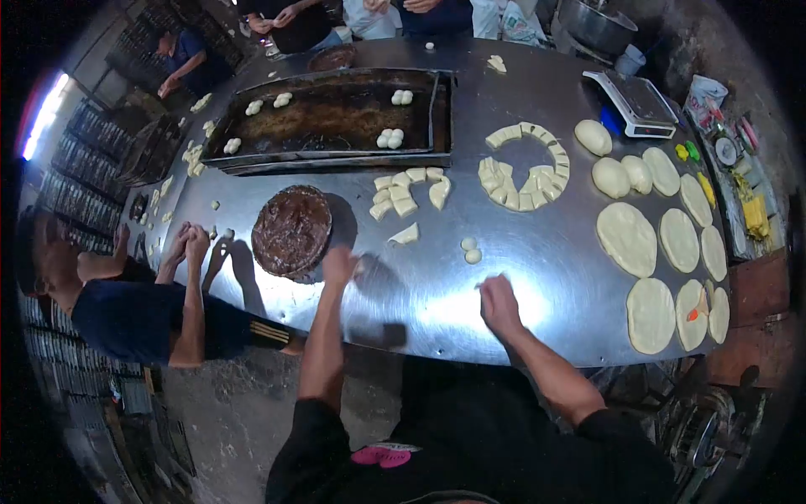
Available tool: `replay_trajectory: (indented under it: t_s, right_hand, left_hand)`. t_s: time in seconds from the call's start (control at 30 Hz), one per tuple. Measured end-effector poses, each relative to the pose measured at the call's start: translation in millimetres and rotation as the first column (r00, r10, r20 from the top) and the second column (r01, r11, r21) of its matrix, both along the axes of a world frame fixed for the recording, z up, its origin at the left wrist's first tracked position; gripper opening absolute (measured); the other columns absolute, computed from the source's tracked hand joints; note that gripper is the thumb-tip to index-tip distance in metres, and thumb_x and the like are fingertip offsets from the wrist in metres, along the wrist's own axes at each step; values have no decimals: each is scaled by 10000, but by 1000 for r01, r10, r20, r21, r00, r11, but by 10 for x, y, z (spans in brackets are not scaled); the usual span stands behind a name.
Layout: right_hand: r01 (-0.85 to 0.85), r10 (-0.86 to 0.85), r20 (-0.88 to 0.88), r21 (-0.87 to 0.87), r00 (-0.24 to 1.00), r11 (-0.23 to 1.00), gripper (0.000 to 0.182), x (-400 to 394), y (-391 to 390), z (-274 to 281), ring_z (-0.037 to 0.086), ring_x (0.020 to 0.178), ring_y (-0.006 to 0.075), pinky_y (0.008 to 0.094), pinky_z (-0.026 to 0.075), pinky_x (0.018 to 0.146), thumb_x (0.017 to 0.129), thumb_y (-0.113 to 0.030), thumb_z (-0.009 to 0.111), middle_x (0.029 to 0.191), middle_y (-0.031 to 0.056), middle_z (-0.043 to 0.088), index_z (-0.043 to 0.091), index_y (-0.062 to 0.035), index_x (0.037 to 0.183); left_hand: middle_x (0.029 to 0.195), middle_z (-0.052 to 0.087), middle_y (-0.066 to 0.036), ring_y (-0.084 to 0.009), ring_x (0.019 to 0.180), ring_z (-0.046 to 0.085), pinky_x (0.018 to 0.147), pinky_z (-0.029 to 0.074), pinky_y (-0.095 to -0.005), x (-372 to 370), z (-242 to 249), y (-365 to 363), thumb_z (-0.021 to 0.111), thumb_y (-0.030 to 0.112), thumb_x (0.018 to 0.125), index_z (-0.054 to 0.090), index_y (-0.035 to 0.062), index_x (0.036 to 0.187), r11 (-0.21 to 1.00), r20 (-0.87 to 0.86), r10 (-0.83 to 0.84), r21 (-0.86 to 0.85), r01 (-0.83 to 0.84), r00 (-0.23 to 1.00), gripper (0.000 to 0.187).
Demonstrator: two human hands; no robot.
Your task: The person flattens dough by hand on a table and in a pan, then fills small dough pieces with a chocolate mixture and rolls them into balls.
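My left hand (339,267) is blurred over the steel table, just right of a round mound of dark brown filling (292,232). A small pale bit shows at its fingertips, too smeared to name. My right hand (499,304) is low over the table near its front edge, its fingers curled in; whatever they hold, if anything, is hidden. Two small dough balls (471,250) lie beyond it. Cut dough pieces (405,195) sit in the middle, with a single dough piece (405,235) nearer me. Farther right, a ring of cut dough (527,191) lies on the steel.
A dark baking tray (327,118) at the back carries clusters of dough balls. Flattened dough rounds (626,239) and a scale (634,101) occupy the right side. A co-worker (143,311) works close on my left; other people stand across the table (554,92).
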State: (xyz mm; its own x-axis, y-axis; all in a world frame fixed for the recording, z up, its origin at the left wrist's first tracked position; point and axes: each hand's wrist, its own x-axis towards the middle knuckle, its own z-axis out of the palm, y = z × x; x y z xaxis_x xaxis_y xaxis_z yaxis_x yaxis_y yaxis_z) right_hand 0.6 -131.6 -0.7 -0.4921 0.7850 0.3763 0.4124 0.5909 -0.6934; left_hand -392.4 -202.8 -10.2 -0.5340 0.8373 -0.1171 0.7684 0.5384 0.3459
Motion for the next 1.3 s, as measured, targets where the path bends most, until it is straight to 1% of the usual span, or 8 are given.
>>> replay_trajectory:
  t_s: [0.13, 0.23, 0.4, 0.53, 0.73, 0.9, 1.03, 1.3]
  right_hand:
    - [-362, 395, 235, -170, 888, 916, 30, 893, 286, -350, 565, 789, 345, 453, 455, 734, 816, -62, 581, 909, 180, 603, 597, -40, 830]
    - [264, -270, 53, 97, 961, 960, 104, 290, 542, -47, 540, 843, 336, 427, 414, 779, 766, -100, 657, 837, 148, 595, 589, -24, 784]
    - [-94, 94, 113, -8, 989, 996, 164, 160, -172, 37, 563, 1015, 376, 424, 448, 895, 847, -37, 572, 991, 195, 609, 584, -20, 1009]
    - [132, -52, 237, -333, 970, 934, 299, 384, -77, 352, 595, 979, 402, 430, 488, 878, 891, -66, 560, 1052, 212, 610, 524, -15, 1184]
    - [120, -104, 146, -107, 984, 987, 428, -224, 608, 155, 614, 925, 366, 413, 508, 813, 832, -51, 650, 1088, 194, 605, 510, -36, 1237]
    - [-10, 18, 244, -36, 970, 999, 410, -446, 512, 526, 585, 1023, 370, 431, 466, 922, 841, -79, 619, 1122, 190, 604, 523, -29, 1236]
    - [-240, 202, -132, -606, 971, 759, 456, -651, 101, 780, 615, 1032, 258, 357, 479, 890, 868, -137, 631, 1186, 167, 614, 503, -18, 1289]
    - [-335, 66, -338, -850, 939, 407, 222, -328, 51, 955, 628, 799, 133, 272, 531, 737, 858, -67, 651, 948, 108, 648, 601, 25, 1053]
  left_hand:
    - [807, 658, -142, -156, 677, 646, 588, 516, -279, 292, 419, -816, 627, 71, 821, 623, -21, 966, 938, 515, 324, -63, -342, 794, 171]
    - [814, 654, -120, -142, 704, 624, 619, 500, -252, 637, 320, -805, 610, 71, 851, 601, -51, 987, 850, 861, 119, 169, -499, 494, 182]
    - [805, 636, -126, -268, 688, 617, 649, 488, -367, 971, 132, -599, 628, 117, 852, 574, 27, 1046, 875, 391, -7, 448, -183, 921, 221]
    - [880, 644, -176, -353, 795, 606, 725, 482, -456, 902, 276, -793, 636, 157, 844, 643, 58, 1050, 959, 260, 28, 266, -99, 965, 229]
    - [898, 649, -190, -354, 833, 611, 730, 484, -424, 872, 475, -927, 641, 193, 860, 659, 21, 970, 968, 190, -107, 244, 59, 976, 206]
    - [941, 677, -104, -167, 838, 638, 706, 502, -289, 1106, 665, -742, 665, 200, 864, 601, 2, 1061, 908, 876, 29, 178, -378, 481, 286]
    - [1000, 661, -96, -141, 884, 626, 745, 519, -271, 1655, 750, -364, 623, 114, 889, 587, -43, 1136, 875, 915, -262, 359, -325, 306, 295]
    - [1056, 621, -136, -203, 883, 640, 794, 547, -320, 2041, 1016, -216, 594, 49, 878, 579, -41, 1088, 857, 965, -220, 260, -445, 139, 229]
